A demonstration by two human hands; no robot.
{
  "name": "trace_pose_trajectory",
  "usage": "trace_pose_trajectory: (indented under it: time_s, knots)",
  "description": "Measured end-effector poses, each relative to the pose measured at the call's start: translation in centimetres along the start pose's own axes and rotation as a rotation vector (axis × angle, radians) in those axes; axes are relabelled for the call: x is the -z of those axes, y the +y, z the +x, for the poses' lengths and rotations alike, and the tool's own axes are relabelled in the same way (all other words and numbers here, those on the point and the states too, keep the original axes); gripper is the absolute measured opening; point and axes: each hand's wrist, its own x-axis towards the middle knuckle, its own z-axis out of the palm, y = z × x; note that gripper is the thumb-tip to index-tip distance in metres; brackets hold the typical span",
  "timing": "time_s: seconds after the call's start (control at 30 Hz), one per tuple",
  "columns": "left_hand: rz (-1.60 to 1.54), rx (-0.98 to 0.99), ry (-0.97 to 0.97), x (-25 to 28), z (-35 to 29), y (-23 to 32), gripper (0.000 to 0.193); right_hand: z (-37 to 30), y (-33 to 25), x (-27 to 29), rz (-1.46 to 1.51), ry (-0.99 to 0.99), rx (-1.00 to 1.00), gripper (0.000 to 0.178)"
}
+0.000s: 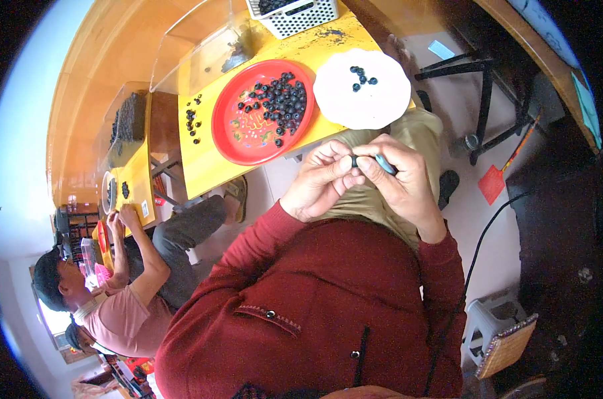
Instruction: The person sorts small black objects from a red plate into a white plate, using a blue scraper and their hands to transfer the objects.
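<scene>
Above my lap, my left hand (320,178) pinches a small dark round ball (354,161), berry- or bead-like, between thumb and finger. Close against it, my right hand (402,179) is closed around a slim blue-green pen-like tool (384,163); its tip is hidden by the fingers. Beyond my hands, a white scalloped plate (361,110) carries several of the same dark balls. To its left stands a round red tray (224,126) with floral decoration, where many dark balls are heaped toward the right side.
On the yellow table (198,169), loose dark balls (190,123) lie left of the tray. A white perforated basket (298,20) stands at the back beside a clear panel (188,50). Another person (125,299) works at a table on the left. A stool (497,332) stands at lower right.
</scene>
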Motion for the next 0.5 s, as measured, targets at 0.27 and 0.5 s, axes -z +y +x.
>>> trace_pose_trajectory:
  time_s: [0.27, 0.5]
  knots:
    - [-0.059, -0.098, 0.132, 0.1, -0.1, 1.4, 0.017, 3.7, 0.0, -2.0, -0.160, -0.051, 0.018, 0.022]
    - [-0.057, -0.091, 0.366, 1.3, -1.0, 0.8, 0.015, 11.0, 2.7, -6.2, -0.380, -0.044, 0.069, 0.027]
